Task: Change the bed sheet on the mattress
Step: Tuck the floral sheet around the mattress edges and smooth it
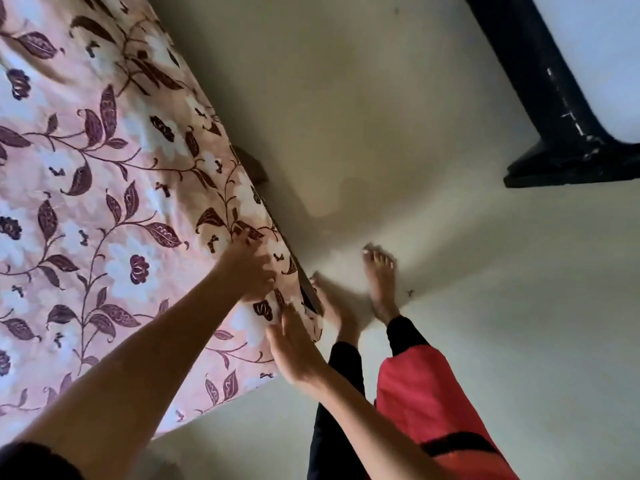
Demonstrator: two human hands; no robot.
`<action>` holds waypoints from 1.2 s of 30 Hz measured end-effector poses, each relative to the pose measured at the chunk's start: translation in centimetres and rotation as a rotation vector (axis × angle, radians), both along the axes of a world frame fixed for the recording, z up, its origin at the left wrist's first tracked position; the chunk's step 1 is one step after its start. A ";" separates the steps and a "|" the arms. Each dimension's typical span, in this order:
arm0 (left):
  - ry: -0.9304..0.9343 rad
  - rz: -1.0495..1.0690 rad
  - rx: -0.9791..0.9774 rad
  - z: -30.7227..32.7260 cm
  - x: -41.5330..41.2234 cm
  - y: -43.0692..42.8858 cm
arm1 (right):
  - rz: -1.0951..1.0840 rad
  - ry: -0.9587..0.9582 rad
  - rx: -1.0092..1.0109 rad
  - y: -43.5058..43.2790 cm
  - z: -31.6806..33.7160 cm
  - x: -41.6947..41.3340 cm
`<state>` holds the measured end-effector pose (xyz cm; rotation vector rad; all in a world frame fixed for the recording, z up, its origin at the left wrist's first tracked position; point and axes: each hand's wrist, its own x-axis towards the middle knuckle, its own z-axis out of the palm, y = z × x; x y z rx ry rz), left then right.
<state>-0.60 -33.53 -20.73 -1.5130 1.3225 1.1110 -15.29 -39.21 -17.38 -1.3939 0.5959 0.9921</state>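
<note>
Left hand (252, 268) gripped the pink flowery sheet (104, 202) at its edge, right hand (294, 351) lay flat on it just beside, bare feet (381, 282) on the floor (450, 220).

pale floor (398, 116), black skirting (554, 109) below white wall (595, 46)

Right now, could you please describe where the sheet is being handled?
Find the pink floral sheet spread at the left. Follow its floor-side edge to the corner beside the bare feet. Only there does the left hand grip fabric, the right hand open against it.
</note>
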 end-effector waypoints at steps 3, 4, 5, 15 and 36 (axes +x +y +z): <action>0.038 -0.018 0.111 -1.8 0.2 -1.0 | 0.000 0.030 0.030 0.0 -1.7 0.2; 0.045 -0.005 0.122 -2.0 0.4 -1.1 | 0.002 0.036 0.019 0.2 -2.0 0.2; 0.058 0.007 0.134 -2.3 0.4 -1.2 | -0.012 0.053 0.014 0.4 -2.3 0.2; 0.092 -0.043 -0.009 -0.7 1.1 -0.6 | -0.083 0.057 -0.216 3.0 -2.4 -1.0; 0.066 -0.097 0.020 -2.8 1.1 -2.0 | -0.282 0.110 -0.211 3.9 -4.1 0.0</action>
